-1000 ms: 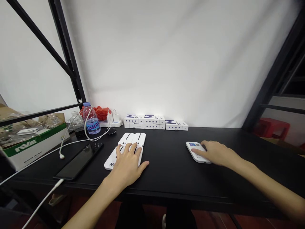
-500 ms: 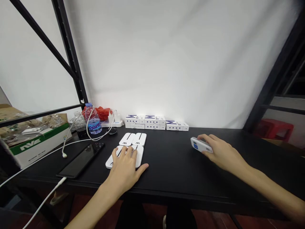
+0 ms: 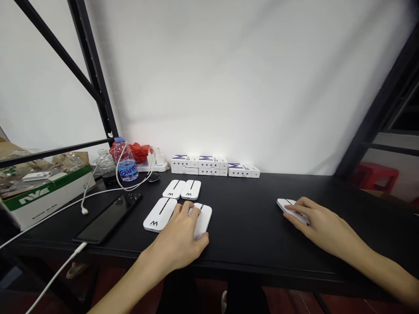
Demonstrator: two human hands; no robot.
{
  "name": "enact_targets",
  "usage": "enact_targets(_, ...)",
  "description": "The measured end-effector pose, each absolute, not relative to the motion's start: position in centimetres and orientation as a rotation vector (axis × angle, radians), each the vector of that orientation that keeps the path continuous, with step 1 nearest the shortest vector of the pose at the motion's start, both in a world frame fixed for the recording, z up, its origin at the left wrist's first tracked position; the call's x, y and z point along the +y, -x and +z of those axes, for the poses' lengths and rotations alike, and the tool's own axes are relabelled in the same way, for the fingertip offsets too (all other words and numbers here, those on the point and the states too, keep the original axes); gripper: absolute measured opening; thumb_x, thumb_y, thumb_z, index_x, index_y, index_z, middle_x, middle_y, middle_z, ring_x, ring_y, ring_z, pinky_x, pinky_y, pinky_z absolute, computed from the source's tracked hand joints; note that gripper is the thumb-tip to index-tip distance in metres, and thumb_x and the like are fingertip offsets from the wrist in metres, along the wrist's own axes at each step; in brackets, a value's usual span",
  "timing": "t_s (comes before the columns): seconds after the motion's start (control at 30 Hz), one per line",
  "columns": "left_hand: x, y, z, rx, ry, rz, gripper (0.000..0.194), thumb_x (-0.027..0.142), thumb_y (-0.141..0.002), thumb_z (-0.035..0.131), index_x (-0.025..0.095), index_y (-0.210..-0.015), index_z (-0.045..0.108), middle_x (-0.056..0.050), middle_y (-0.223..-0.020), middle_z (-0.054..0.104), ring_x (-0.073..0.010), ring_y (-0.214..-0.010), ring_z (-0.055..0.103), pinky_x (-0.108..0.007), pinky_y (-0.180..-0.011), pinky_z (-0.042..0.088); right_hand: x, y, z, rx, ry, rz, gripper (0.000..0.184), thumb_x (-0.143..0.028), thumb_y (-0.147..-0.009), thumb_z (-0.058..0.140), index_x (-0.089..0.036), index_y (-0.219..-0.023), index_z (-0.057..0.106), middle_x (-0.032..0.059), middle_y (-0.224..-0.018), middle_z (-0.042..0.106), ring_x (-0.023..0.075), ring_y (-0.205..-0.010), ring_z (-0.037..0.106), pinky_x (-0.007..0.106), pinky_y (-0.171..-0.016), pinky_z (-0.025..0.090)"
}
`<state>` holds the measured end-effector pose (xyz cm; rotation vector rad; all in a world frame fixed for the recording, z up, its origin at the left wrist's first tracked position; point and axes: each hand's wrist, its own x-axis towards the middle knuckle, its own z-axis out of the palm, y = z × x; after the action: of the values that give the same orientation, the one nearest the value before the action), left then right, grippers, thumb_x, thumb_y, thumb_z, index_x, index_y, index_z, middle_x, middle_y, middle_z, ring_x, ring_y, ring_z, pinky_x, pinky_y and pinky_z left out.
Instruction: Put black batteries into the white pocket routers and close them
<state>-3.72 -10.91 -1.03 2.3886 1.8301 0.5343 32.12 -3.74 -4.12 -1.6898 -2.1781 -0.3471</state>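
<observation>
My left hand (image 3: 181, 237) has its fingers over the top edge of a flat white device (image 3: 203, 217) with rounded corners, its thumb by the lower right corner. Part of that device is hidden under the hand. Left of it lies a matching device (image 3: 159, 214) with a black stripe and logo. Behind these two, two more white devices (image 3: 173, 189) sit side by side. Over at the right, my right hand (image 3: 316, 216) grips another such device (image 3: 291, 208), striped face up. Whether it touches the table cannot be seen.
White printed boxes (image 3: 212, 163) stand along the wall, some stacked. To the left are a black phone (image 3: 109, 218), a white cable (image 3: 65, 272), a labelled water bottle (image 3: 127, 168), a second bottle (image 3: 106, 168), a power strip (image 3: 162, 167) and an open carton (image 3: 49, 196).
The device under my left hand has shifted right, away from its neighbour. My right hand has moved right and slightly nearer, turning its device from sticker side to striped face.
</observation>
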Motion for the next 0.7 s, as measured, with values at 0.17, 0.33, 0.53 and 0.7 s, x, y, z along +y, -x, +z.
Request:
enact_targets(0.17, -9.7, 1.5, -0.3, 2.014, -2.352, 0.418, 0.057, 0.046, -0.082, 0.047, 0.011, -0.127, 0.05, -0.021, -0.113, 0.058, -0.0382, -0.112, 0.049, -0.048, -0.091, 0.041, -3.6, -32.8, -3.9, -2.184, 1.716, -0.334, 0.044, -0.049, -0.091, 0.037, -0.024, -0.11, 0.067, 0.0068, -0.103, 0.061, 0.0211, -0.077, 0.064, 0.032, -0.059, 0.051)
enact_targets(0.33, -8.2, 0.7, 0.1, 1.909, -2.309, 0.546, 0.054, 0.033, -0.078, 0.049, 0.011, -0.127, 0.049, -0.019, -0.105, 0.063, -0.0371, -0.109, 0.052, -0.045, -0.086, 0.043, -3.3, -31.5, -2.9, -2.158, 1.645, -0.28, 0.037, -0.046, -0.088, 0.044, -0.024, -0.105, 0.068, 0.0076, -0.1, 0.062, 0.0225, -0.078, 0.063, 0.033, -0.06, 0.05)
enact_targets(0.53, -5.4, 0.7, 0.8, 1.272, -1.68, 0.961, 0.054, 0.039, -0.079, 0.055, 0.016, -0.128, 0.049, -0.012, -0.109, 0.063, -0.0253, -0.099, 0.058, -0.033, -0.08, 0.045, -3.3, -24.6, 0.9, -2.183, 1.144, 0.074, 0.029, -0.04, -0.085, 0.054, -0.026, -0.109, 0.063, 0.0073, -0.099, 0.062, 0.0209, -0.083, 0.06, 0.033, -0.065, 0.051)
enact_targets(0.7, -4.9, -0.2, 1.4, 0.834, -1.23, 1.107, 0.017, 0.026, -0.078, 0.056, 0.017, -0.091, 0.062, -0.003, -0.082, 0.06, -0.0147, -0.077, 0.055, -0.023, -0.064, 0.042, -2.2, -19.6, 3.2, -2.176, 0.838, 0.414, 0.034, -0.037, -0.077, 0.067, -0.027, -0.108, 0.059, 0.0057, -0.11, 0.059, 0.0219, -0.099, 0.057, 0.031, -0.065, 0.053)
